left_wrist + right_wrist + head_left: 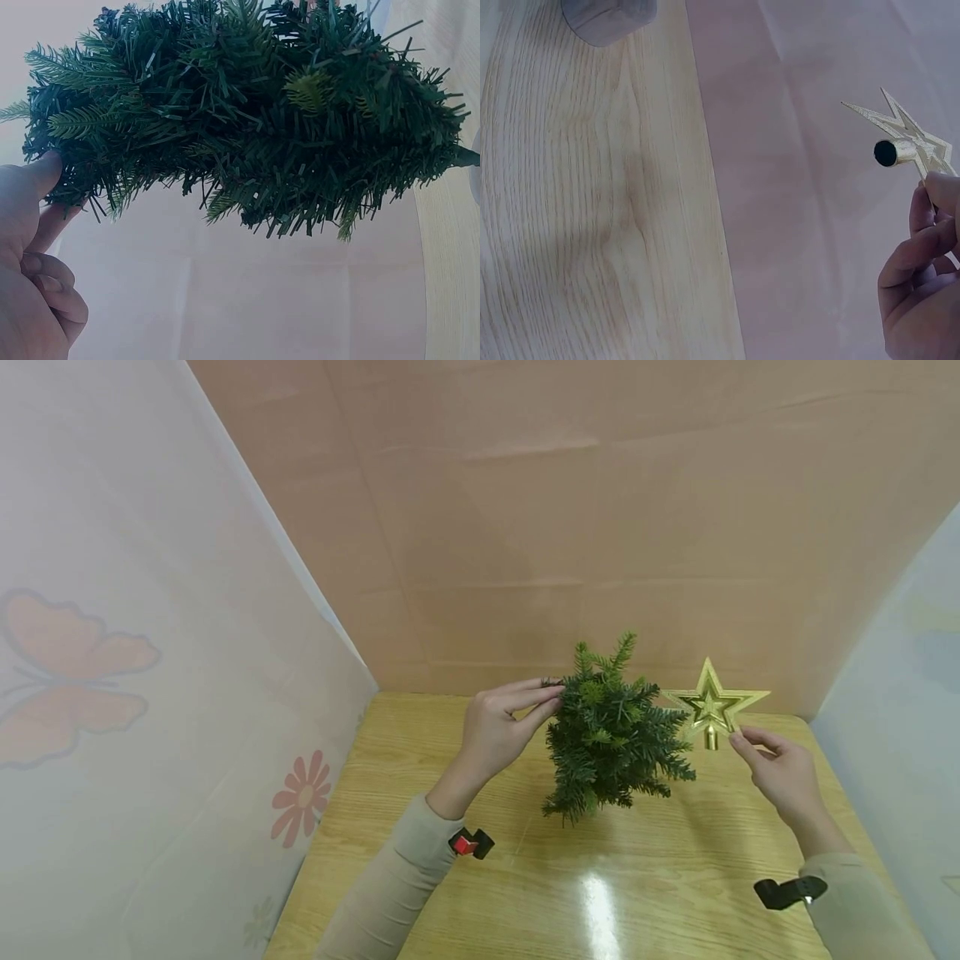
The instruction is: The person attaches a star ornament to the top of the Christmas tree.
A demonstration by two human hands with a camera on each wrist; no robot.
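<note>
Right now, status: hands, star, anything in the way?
Left hand pinching tree. Right hand pinching gold star by a lower point. No obstruction seen between them.

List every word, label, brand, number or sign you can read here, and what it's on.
None: no readable text in any view.
Gold star topper: no lettering visible.
Artificial Christmas tree: no label visible.
Backdrop: only pictures, including an orange butterfly and a red flower.
Red patch at the left wrist: too small to tell whether it bears any marking.
</note>
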